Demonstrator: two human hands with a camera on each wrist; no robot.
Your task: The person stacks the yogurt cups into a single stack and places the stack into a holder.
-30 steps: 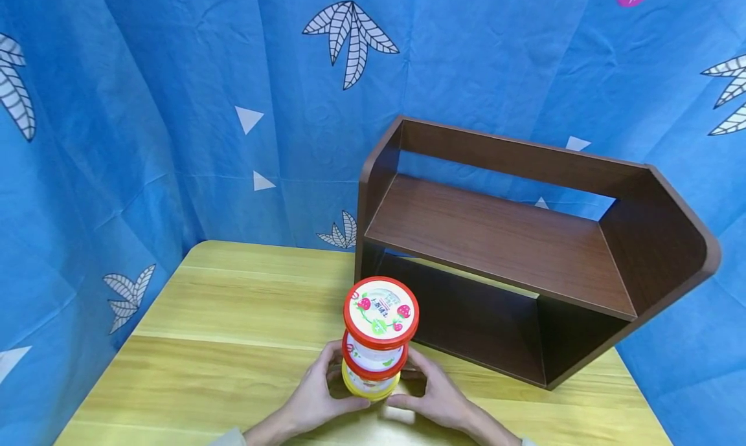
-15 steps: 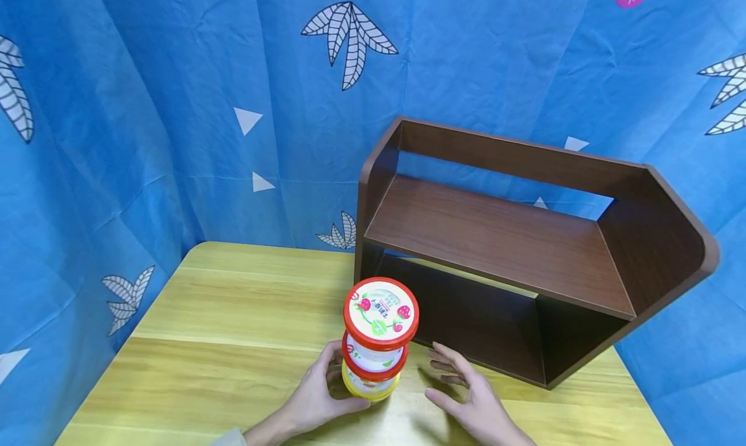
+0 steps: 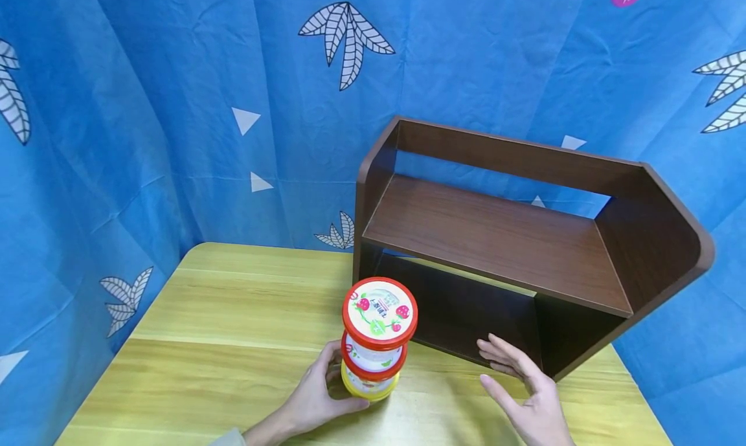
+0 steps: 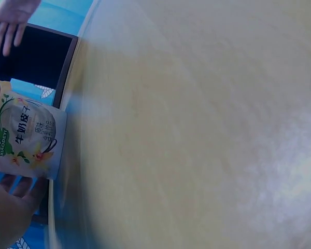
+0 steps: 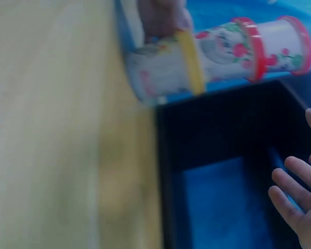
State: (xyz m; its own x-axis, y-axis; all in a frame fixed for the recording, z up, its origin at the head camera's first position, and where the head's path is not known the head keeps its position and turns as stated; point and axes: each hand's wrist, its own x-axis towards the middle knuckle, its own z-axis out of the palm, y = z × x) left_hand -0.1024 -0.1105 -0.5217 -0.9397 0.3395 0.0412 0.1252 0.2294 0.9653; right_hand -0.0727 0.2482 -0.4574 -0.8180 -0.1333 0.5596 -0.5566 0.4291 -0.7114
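Note:
Three printed tubs stand stacked on the table in the head view. The top tub (image 3: pixel 380 313) has a red lid with strawberries, and the middle tub (image 3: pixel 374 362) is also red-lidded. A yellow lid covers the bottom tub (image 3: pixel 370 389), whose white side (image 4: pixel 28 137) shows flowers and lettering in the left wrist view. My left hand (image 3: pixel 315 394) holds the bottom tub from the left, thumb in front and fingers behind. Apart from the stack, my right hand (image 3: pixel 529 394) is spread in front of the shelf and holds nothing.
A dark brown two-level shelf (image 3: pixel 495 239) stands behind and right of the stack, its left end close to the tubs. The wooden table (image 3: pixel 233 316) extends to the left. A blue patterned curtain (image 3: pixel 303 122) hangs behind.
My right hand has let go of the bottom tub and moved right, to the front of the shelf's right part. My left hand and the stack have stayed in place.

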